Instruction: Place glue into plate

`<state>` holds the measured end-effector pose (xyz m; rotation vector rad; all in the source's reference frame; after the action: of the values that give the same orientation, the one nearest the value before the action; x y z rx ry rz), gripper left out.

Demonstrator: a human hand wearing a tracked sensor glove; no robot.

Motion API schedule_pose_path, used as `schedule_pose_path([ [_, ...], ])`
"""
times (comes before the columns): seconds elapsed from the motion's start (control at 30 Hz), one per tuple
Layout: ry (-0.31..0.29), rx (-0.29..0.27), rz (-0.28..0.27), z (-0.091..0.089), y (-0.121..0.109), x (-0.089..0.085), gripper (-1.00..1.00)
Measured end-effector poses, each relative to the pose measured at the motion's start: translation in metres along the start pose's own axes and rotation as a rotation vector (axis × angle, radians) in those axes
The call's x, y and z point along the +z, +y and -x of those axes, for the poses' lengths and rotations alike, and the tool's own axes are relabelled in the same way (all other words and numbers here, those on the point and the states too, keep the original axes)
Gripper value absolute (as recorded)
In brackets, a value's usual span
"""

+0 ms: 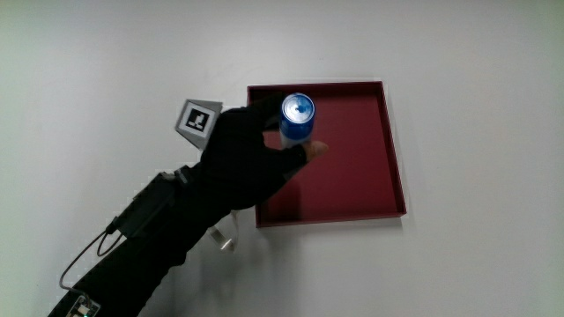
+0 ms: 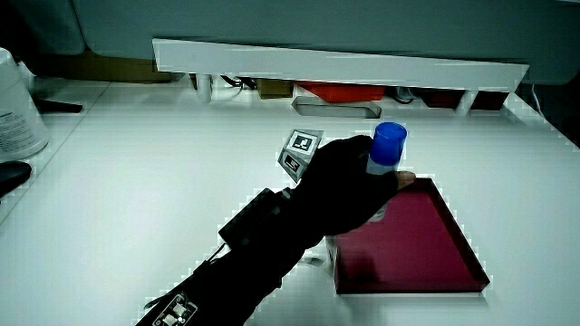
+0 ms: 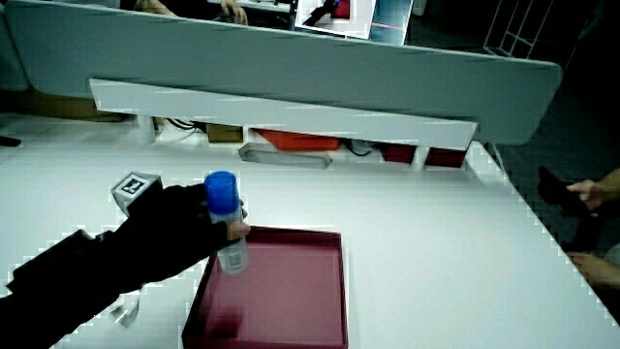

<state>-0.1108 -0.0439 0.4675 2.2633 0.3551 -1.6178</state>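
Note:
The glue is an upright stick with a blue cap (image 1: 298, 109) and a pale body, also visible in both side views (image 2: 389, 145) (image 3: 222, 192). The gloved hand (image 1: 251, 158) is shut on it, fingers wrapped round its body, holding it above the edge of the dark red square plate (image 1: 357, 167). The stick hangs a little above the plate's floor in a side view (image 3: 232, 254). The plate (image 2: 426, 240) (image 3: 291, 296) holds nothing else. The patterned cube (image 1: 197, 121) sits on the back of the hand.
A low white partition (image 2: 335, 62) runs along the table's edge farthest from the person, with items beneath it. A white container (image 2: 18, 113) stands at the table's edge in a side view. A small clear object (image 1: 225, 236) lies by the forearm.

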Motion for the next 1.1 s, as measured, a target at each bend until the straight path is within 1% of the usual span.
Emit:
schedule_pose_path([
  [0.03,0.005,0.010,0.004,0.004,-0.001,-0.002,0.00],
  [0.07,-0.002,0.044,0.017,0.007,-0.002,-0.004,0.00],
  [0.1,-0.026,0.038,0.017,0.011,-0.002,-0.005,0.00],
  [0.13,-0.016,0.054,0.024,0.013,-0.003,-0.006,0.00],
  [0.17,-0.028,0.051,0.026,0.014,-0.004,-0.008,0.00],
  [0.2,-0.020,0.033,0.025,0.018,-0.004,-0.009,0.00],
  [0.27,-0.004,0.036,0.033,0.025,-0.005,-0.012,0.00],
  [0.3,-0.022,0.036,0.044,0.027,-0.006,-0.015,0.00],
  [0.33,0.003,0.048,0.051,0.029,-0.006,-0.016,0.00],
  [0.37,-0.007,0.066,0.057,0.029,-0.007,-0.017,0.00],
  [0.4,-0.011,0.072,0.060,0.030,-0.008,-0.018,0.00],
  [0.43,-0.037,0.077,0.058,0.030,-0.008,-0.018,0.00],
  [0.47,-0.021,0.067,0.057,0.031,-0.008,-0.018,0.00],
  [0.5,-0.002,0.077,0.057,0.031,-0.008,-0.018,0.00],
  [0.53,-0.021,0.060,0.058,0.032,-0.007,-0.019,0.00],
  [0.6,-0.014,0.085,0.059,0.031,-0.008,-0.018,0.00],
  [0.63,0.008,0.075,0.057,0.032,-0.007,-0.018,0.00],
  [0.67,0.007,0.085,0.057,0.032,-0.008,-0.019,0.00],
  [0.7,-0.009,0.066,0.057,0.031,-0.007,-0.019,0.00],
  [0.73,-0.008,0.087,0.059,0.031,-0.008,-0.019,0.00],
  [0.77,-0.013,0.069,0.057,0.032,-0.008,-0.020,0.00],
  [0.8,-0.028,0.068,0.059,0.032,-0.008,-0.020,0.00],
  [0.83,-0.025,0.109,0.067,0.032,-0.008,-0.020,-0.10],
  [0.87,-0.045,0.090,0.075,0.034,-0.007,-0.021,-0.20],
  [0.9,-0.050,0.104,0.085,0.033,-0.007,-0.021,-0.30],
  [0.93,-0.058,0.102,0.099,0.034,-0.008,-0.021,-0.40],
  [1.0,-0.134,0.105,0.124,0.032,-0.010,-0.018,-0.60],
  [1.03,-0.205,0.102,0.142,0.028,-0.012,-0.015,-0.70],
  [1.1,-0.235,0.111,0.163,0.022,-0.015,-0.005,-0.90],
])
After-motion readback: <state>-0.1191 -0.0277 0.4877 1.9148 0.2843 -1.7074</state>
